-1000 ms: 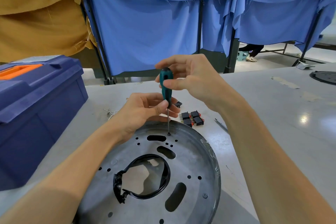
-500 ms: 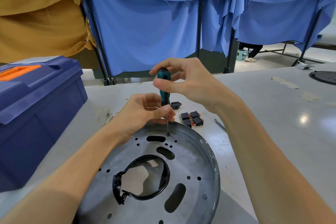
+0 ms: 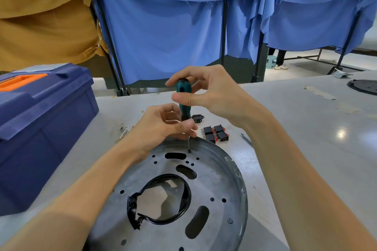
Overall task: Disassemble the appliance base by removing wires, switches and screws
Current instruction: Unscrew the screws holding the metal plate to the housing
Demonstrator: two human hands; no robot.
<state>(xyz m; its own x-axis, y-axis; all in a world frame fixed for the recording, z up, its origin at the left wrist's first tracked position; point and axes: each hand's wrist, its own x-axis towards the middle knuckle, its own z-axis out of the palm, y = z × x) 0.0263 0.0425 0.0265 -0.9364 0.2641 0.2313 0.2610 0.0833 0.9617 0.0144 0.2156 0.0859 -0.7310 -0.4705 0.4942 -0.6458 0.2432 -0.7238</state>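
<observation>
The round grey metal appliance base point(image 3: 216, 187) lies flat on the table in front of me, with slots, small holes and a black wire loop point(image 3: 183, 210) round its centre opening. A teal-handled screwdriver point(image 3: 183, 96) stands upright with its tip on a screw point(image 3: 189, 151) near the base's far rim. My right hand point(image 3: 212, 96) pinches the top of the handle. My left hand point(image 3: 163, 126) pinches the lower handle and shaft. Another screw point(image 3: 230, 220) sits at the near right of the base.
Several black and red switches point(image 3: 215, 133) and a black socket point(image 3: 197, 118) lie just beyond the base. Loose white wires point(image 3: 124, 128) lie to the left. A blue toolbox point(image 3: 38, 128) stands at the left. A thin metal tool point(image 3: 245, 138) lies right of the switches.
My right hand's fingers have shifted round the handle top, as in turning it. The screwdriver stays on the same screw and my left hand keeps steadying it.
</observation>
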